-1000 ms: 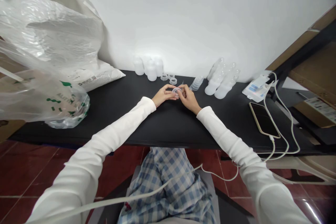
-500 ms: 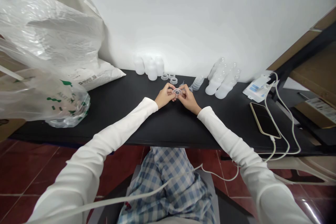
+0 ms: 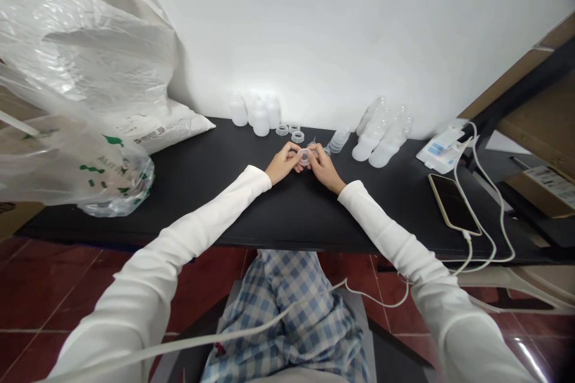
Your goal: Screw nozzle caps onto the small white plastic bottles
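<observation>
Between my two hands is a clear plastic ring (image 3: 304,157), held just above the black table. My left hand (image 3: 283,164) pinches its left side between thumb and fingers, and my right hand (image 3: 324,169) grips the right side. Both thumbs press near its rim; the fingertips behind are partly hidden. Just beyond my hands lie several similar loose rings (image 3: 297,136). A small clear nipple-shaped piece (image 3: 312,143) is partly covered by my right fingers, and a stack of clear cups or caps (image 3: 339,140) leans to its right.
Frosted bottles (image 3: 260,118) stand by the wall, and more bottles with clear domed tops (image 3: 384,137) lie at right. A phone (image 3: 453,203) with white cables rests near a white power strip (image 3: 442,149). Large plastic bags (image 3: 112,173) fill the left side; cardboard boxes (image 3: 539,131) are at far right.
The ring is tilted slightly differently between my fingers, and my right thumb has shifted a little on it. Everything else stays put apart from a slight camera shift.
</observation>
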Demonstrator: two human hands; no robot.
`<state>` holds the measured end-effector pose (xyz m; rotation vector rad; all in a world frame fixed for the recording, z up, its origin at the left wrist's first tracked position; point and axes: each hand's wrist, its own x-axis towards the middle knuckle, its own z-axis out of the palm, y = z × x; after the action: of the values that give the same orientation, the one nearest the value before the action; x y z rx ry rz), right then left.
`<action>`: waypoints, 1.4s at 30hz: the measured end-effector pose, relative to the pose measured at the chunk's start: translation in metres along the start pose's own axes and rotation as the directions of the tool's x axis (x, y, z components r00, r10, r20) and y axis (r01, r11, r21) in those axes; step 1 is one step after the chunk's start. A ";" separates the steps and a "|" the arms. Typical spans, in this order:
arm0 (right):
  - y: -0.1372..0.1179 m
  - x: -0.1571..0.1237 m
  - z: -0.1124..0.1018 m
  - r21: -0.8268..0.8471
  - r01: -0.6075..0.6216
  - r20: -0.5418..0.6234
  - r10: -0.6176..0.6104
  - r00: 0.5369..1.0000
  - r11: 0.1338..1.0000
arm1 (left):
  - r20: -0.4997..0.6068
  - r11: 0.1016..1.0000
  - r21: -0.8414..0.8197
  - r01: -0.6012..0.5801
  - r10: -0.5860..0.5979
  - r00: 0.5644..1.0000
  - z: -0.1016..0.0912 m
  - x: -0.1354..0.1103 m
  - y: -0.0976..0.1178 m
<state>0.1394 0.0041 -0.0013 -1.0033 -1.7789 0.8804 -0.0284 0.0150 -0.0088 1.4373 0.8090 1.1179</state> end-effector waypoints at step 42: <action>0.002 0.000 -0.003 -0.047 0.058 0.101 -0.053 0.994 0.997 | 0.098 0.835 0.518 -0.186 0.158 0.983 -0.006 -0.009 0.015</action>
<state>0.1428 0.0052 -0.0020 -0.9513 -1.9117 0.8680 -0.0387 0.0062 0.0042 2.0246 1.0156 1.0278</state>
